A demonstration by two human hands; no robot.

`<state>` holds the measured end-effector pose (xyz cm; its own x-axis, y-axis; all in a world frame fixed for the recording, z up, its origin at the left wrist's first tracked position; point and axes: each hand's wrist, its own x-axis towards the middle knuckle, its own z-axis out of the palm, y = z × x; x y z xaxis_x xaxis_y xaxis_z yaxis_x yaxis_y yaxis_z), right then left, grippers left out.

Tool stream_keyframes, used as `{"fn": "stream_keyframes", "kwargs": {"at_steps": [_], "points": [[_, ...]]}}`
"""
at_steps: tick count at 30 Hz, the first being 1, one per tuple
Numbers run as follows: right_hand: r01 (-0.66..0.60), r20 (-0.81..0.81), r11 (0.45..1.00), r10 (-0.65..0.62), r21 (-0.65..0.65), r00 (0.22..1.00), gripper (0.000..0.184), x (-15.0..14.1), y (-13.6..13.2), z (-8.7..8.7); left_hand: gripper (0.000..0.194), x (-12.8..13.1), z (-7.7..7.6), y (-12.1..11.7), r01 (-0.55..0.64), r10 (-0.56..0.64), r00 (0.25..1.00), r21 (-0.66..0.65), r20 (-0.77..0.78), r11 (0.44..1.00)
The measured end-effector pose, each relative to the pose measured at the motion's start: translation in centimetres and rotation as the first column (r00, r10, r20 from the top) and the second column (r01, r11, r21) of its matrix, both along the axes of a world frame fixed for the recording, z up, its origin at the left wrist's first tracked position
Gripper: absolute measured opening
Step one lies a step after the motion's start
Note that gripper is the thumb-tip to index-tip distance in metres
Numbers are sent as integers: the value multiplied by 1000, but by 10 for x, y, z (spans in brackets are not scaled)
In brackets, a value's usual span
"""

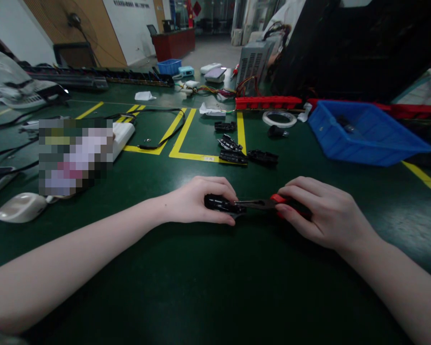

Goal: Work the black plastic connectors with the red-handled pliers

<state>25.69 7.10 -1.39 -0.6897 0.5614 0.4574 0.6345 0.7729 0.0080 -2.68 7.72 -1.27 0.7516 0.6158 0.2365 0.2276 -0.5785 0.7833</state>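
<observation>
My left hand (pixel 201 201) grips a glossy black plastic part (pixel 219 203) between thumb and fingers, just above the green tabletop. From the right, my right hand (pixel 319 211) is closed around red-handled pliers (pixel 262 204). The metal jaws point left and reach the right end of the black part; whether they clamp it cannot be made out. Beyond my hands lie several similar black plastic pieces, among them one piece (pixel 263 157) to the right and another piece (pixel 225 126) farther back.
A blue bin (pixel 366 153) stands at the right, near a roll of tape (pixel 279 119) and a small black piece (pixel 277 132). Yellow tape lines mark the green table (pixel 187 287). At the left are a white mouse (pixel 21 207), a power strip (pixel 124 134) and black cables.
</observation>
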Motion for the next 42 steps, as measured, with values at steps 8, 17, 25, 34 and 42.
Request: {"fn": "stream_keyframes", "kwargs": {"at_steps": [8,17,25,34,42], "points": [[14,23,999,-15,45,1000,29,-1,-1,-1,26,-1,0,1,2,-2,1000,-19,-13,1000],[-4,89,998,-1,61,996,29,-3,0,1,26,-1,0,2,3,-4,1000,-32,-24,999],[43,74,996,-48,79,996,41,2,2,0,36,0,0,0,-33,34,999,29,-36,999],[148,35,985,-151,87,988,34,9,5,1,35,-2,3,-1,-50,56,993,65,-101,997],[304,35,953,-303,-14,952,37,10,7,0,34,-4,2,-4,-6,47,976,191,-214,982]]}}
